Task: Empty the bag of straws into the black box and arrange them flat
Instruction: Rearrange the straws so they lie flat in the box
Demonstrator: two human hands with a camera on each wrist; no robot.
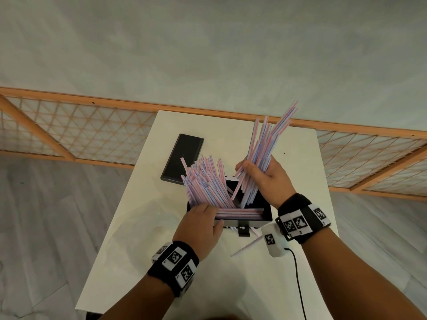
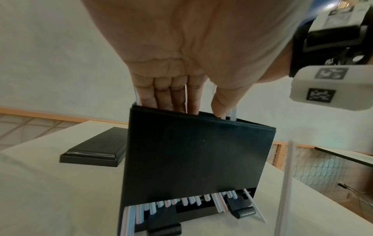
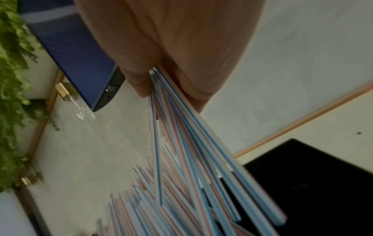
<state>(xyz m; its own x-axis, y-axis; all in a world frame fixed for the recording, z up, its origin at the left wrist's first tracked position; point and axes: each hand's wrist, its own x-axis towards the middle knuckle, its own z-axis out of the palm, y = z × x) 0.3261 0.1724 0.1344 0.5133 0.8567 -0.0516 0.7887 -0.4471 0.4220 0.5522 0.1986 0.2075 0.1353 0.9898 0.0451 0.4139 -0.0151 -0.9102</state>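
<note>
The black box (image 1: 266, 212) stands mid-table, with several pink-and-blue striped straws (image 1: 205, 181) leaning up and left out of it and a few lying flat (image 1: 240, 213) along its near wall. My right hand (image 1: 253, 168) grips a bundle of straws (image 1: 265, 144) above the box, their tips fanning up and away; the wrist view shows the bundle (image 3: 181, 143) pinched between fingers (image 3: 139, 83) and palm. My left hand (image 1: 205, 215) rests at the box's near left corner. Its straight fingers (image 2: 173, 95) and thumb reach over the rim of the box (image 2: 197, 151). Straw ends (image 2: 181, 202) show at a slot near its base.
The box's black lid (image 1: 182, 158) lies flat on the white table (image 1: 138, 262) behind and left of the box. One loose straw (image 1: 247, 247) lies on the table near my right wrist. A black cable (image 1: 298, 285) trails off the near right edge. A wooden lattice screen (image 1: 80, 135) stands behind.
</note>
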